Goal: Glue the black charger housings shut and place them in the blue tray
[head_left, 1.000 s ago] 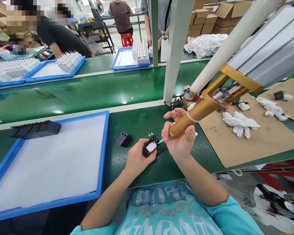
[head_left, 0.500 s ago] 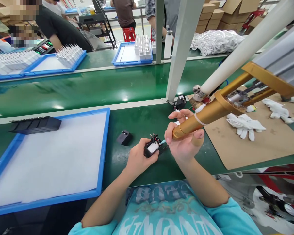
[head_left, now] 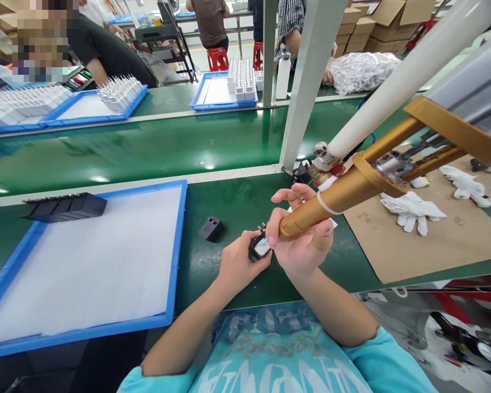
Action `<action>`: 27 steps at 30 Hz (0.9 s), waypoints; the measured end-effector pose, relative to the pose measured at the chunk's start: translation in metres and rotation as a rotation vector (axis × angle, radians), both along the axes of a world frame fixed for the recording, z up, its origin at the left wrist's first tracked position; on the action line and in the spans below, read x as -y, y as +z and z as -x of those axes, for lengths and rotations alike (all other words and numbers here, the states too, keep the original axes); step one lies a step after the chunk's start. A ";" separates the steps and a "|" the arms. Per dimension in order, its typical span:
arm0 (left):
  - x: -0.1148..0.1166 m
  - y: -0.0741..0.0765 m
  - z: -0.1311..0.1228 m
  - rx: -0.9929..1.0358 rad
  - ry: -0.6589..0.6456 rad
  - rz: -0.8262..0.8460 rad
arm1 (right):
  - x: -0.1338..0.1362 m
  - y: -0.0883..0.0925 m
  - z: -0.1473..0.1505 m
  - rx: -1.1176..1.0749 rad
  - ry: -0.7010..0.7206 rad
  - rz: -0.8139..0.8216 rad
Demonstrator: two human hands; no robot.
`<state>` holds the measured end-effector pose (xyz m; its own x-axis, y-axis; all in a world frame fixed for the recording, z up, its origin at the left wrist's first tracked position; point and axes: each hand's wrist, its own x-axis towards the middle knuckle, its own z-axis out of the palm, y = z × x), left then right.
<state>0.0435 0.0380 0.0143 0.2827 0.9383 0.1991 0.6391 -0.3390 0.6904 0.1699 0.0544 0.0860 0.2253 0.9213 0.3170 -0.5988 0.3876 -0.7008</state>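
My left hand (head_left: 238, 261) is closed round a small black charger housing (head_left: 262, 247) with a white part inside it. Metal pins stick out at the housing's far end. My right hand (head_left: 298, 248) wraps the lower end of a gold-coloured dispensing gun (head_left: 325, 203), slanting down from the upper right. The gun's tip is hidden behind my right fingers, right beside the housing. Another black charger housing (head_left: 211, 229) lies on the green bench to the left of my hands.
To the left lies a blue-rimmed tray (head_left: 179, 234) with a row of black housings (head_left: 79, 208) at its back edge. White gloves (head_left: 413, 210) rest on cardboard (head_left: 376, 245) at right. A metal post (head_left: 300, 87) rises behind. Co-workers and trays of white chargers (head_left: 241, 79) are across the bench.
My right hand and the gun have moved slightly left and down, over the housing's end. The light blue nozzle, visible before, is now hidden. My left hand has shifted a little right.
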 end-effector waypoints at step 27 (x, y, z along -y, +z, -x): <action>-0.025 -0.004 0.023 0.196 -0.076 0.460 | 0.004 -0.018 -0.050 0.047 -0.119 -0.010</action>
